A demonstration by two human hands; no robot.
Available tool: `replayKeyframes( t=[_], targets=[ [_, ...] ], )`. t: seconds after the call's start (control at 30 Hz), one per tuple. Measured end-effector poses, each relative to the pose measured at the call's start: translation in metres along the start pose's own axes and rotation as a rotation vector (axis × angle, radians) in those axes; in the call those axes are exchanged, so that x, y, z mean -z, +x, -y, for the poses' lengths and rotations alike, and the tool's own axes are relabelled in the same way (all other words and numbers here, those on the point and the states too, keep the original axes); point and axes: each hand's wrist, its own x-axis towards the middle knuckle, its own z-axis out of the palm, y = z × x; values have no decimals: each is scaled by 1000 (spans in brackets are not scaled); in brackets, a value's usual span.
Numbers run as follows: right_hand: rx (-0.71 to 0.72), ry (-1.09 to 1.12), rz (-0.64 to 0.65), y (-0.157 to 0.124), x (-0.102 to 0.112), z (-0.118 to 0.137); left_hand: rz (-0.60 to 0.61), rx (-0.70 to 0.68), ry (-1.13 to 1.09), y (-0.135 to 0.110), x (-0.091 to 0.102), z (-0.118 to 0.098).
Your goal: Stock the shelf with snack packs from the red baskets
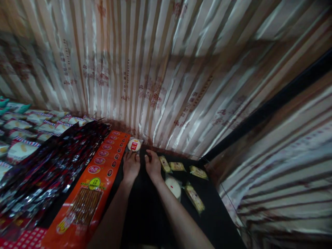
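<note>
My left hand (131,166) lies palm down at the back of the black tabletop, its fingers stretched forward. The fingertips meet the near edge of a round white wafer-like snack (134,145) in a clear wrapper with a red label. Whether they press on it or only rest there is hard to see. To its right, my right hand (153,166) has thumb and fingers apart with nothing visible between them. Beside that wrist is a second round white packet (173,187). A small yellow wrapped snack (165,164) is nearest to the right hand's outer side.
More yellow packets (194,197) lie on the right. Along the left runs a long orange snack package (103,166), then a heap of dark shiny packets (59,162) and rows of white packets (23,148). Printed sheeting (155,69) hangs behind; a black pole (259,114) slants at right.
</note>
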Motion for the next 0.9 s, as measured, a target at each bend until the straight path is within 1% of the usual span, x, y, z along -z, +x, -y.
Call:
replayKeyframes(
  t=[0.07,0.1,0.2,0.27,0.33,0.43,0.5,0.57,0.6,0.63,0.67,0.73,0.8,0.83,0.9],
  targets=[
    [53,-81,-9,-21,31,-5,-8,-2,-36,-10,7,-11],
    [64,-122,-5,-32,46,-9,13,-3,-65,-16,10,-18],
    [67,-243,56,-62,87,-24,144,-34,-173,-41,16,-42],
    [62,-301,87,-81,105,-35,233,-76,-256,-61,16,-56],
    [42,-318,113,-99,115,-45,315,-113,-313,-82,13,-64],
    [6,-250,134,-125,117,-53,422,-150,-271,-110,9,-66],
    [-1,-178,141,-140,115,-53,471,-193,-218,-124,8,-64],
    [-2,-117,152,-150,114,-49,493,-218,-203,-132,10,-63],
    [-5,-89,164,-153,115,-45,490,-196,-212,-134,12,-62],
    [-11,-60,180,-155,117,-41,476,-142,-239,-134,14,-61],
    [-21,-24,201,-156,120,-37,452,-50,-299,-133,16,-61],
    [-40,60,248,-155,128,-27,400,180,-478,-129,22,-60],
    [-37,121,292,-153,134,-18,381,351,-648,-122,27,-59],
    [-22,135,313,-152,136,-15,384,403,-705,-119,30,-58],
    [5,130,323,-150,136,-11,407,455,-771,-114,35,-56]
  ],
)
